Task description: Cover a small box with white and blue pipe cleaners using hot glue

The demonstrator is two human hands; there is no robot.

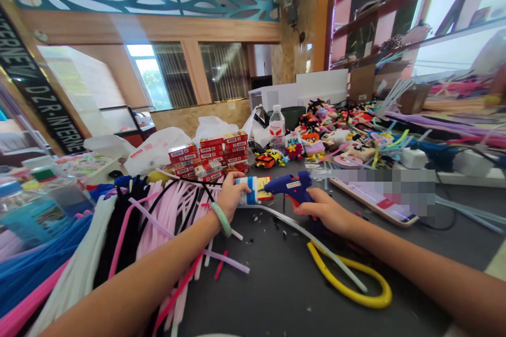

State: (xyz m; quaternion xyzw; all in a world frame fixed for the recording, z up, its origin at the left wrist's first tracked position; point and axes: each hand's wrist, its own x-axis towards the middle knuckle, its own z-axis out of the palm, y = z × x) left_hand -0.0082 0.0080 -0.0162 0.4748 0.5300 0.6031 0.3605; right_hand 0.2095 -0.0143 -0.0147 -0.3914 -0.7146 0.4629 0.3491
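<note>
My left hand (230, 196), with a green bangle at its wrist, is closed around a small blue-and-white banded cylinder (248, 191). In my right hand (322, 206) is a blue hot glue gun (290, 186), fingers wrapped round its handle at the orange trigger. The nozzle points left and reaches close to the cylinder's right end; whether they touch I cannot tell. A long white fuzzy stem (316, 239) runs from below the cylinder across the dark table (272, 295). A yellow box (264, 185) lies behind the nozzle, and a bent yellow stem (371, 303) curves below my right forearm.
Bundles of pink (152, 221), white (85, 253) and blue (43, 263) fuzzy stems cover the left side. Red boxes (205, 150) are stacked behind my left hand. A water bottle (276, 125), several small dolls (316, 145) and a phone (371, 202) lie behind and right.
</note>
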